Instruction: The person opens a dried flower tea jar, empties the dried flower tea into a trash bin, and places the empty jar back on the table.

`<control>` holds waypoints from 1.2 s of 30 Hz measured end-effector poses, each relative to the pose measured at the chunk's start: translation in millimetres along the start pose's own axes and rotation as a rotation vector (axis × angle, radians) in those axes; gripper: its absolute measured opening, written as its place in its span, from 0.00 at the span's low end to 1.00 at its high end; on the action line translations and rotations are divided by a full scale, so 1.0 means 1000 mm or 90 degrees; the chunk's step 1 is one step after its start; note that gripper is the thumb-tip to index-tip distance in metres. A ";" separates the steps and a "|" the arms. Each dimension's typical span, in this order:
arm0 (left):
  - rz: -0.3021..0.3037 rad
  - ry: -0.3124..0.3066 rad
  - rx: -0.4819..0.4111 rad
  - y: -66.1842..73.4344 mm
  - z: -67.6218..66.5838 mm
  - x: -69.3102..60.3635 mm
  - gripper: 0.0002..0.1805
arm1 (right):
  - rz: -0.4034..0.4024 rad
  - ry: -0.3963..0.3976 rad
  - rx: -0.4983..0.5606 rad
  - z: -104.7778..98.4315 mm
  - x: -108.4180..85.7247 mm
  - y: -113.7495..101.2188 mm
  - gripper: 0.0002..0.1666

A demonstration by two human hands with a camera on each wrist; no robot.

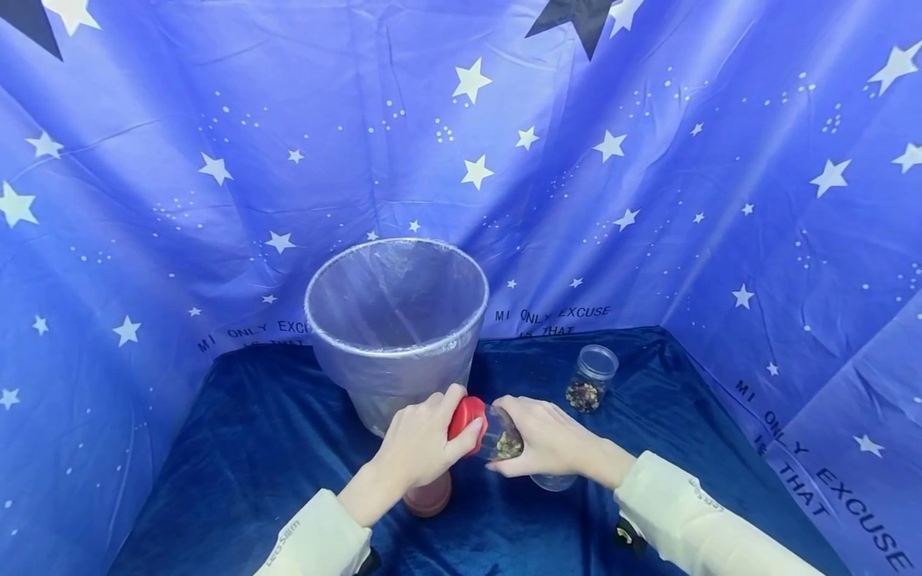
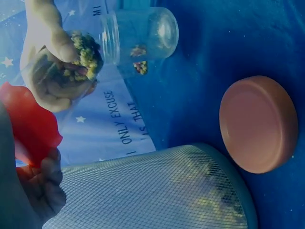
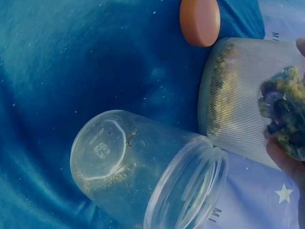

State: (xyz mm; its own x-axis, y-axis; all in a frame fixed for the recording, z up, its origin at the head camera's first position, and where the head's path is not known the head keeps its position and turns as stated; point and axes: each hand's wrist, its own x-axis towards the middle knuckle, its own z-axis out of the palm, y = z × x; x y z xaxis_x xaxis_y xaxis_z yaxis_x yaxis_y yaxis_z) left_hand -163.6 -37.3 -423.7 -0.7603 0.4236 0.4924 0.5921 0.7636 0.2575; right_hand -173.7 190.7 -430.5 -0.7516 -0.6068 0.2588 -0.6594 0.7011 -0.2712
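My left hand (image 1: 416,440) grips the red scalloped lid (image 1: 466,424) of a clear jar, thumb on the near side. The right hand (image 1: 558,436) holds the jar's body (image 1: 507,445), which lies tilted sideways between the hands. Dried yellow-green and dark pieces (image 2: 86,55) are gathered at its bottom end. Below the right hand stands a lidless clear jar (image 3: 138,162) with a few crumbs on its bottom. Farther back is another clear jar (image 1: 592,379), part full of dried mixed pieces.
A mesh bin (image 1: 403,392) lined with a clear plastic bag stands beyond the left hand; yellowish pieces (image 2: 209,191) show through its lower mesh. A brown round lid-like piece (image 2: 257,124) lies on the dark blue cloth (image 1: 274,480). Star-printed curtains (image 1: 374,120) enclose the table.
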 end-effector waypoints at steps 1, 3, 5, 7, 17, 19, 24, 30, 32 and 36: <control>-0.003 -0.011 -0.013 0.000 0.000 0.000 0.21 | 0.000 -0.006 0.009 -0.001 0.000 0.000 0.38; 0.000 -0.034 -0.037 -0.002 -0.002 0.000 0.23 | 0.003 -0.020 0.027 -0.004 0.000 0.001 0.38; 0.018 -0.053 -0.054 -0.003 -0.004 0.000 0.26 | 0.009 -0.034 0.043 -0.007 -0.001 0.003 0.39; 0.045 -0.074 -0.068 -0.005 -0.006 0.000 0.30 | 0.012 -0.046 0.058 -0.008 -0.001 0.006 0.40; 0.211 -0.104 -0.161 -0.013 -0.014 -0.001 0.35 | 0.007 -0.080 0.109 -0.021 -0.003 0.018 0.40; 0.237 -0.109 -0.156 -0.014 -0.016 0.000 0.35 | 0.001 -0.087 0.114 -0.023 -0.004 0.019 0.40; 0.271 -0.119 -0.169 -0.016 -0.022 0.003 0.38 | -0.008 -0.111 0.137 -0.026 -0.005 0.020 0.37; 0.300 -0.102 -0.161 -0.018 -0.023 0.004 0.38 | 0.003 -0.113 0.091 -0.026 -0.005 0.015 0.40; 0.308 -0.095 -0.162 -0.019 -0.023 0.004 0.38 | 0.008 -0.107 0.067 -0.026 -0.005 0.013 0.41; 0.311 -0.096 -0.167 -0.019 -0.023 0.004 0.38 | 0.001 -0.099 0.046 -0.024 -0.005 0.012 0.42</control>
State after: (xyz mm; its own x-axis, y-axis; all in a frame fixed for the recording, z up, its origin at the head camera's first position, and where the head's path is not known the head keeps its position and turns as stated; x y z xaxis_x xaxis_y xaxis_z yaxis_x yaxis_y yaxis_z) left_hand -172.0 -61.5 -407.6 -0.3997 0.7764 0.4873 0.9163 0.3230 0.2369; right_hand -177.5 211.3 -412.5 -0.7420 -0.6608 0.1129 -0.6539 0.6765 -0.3388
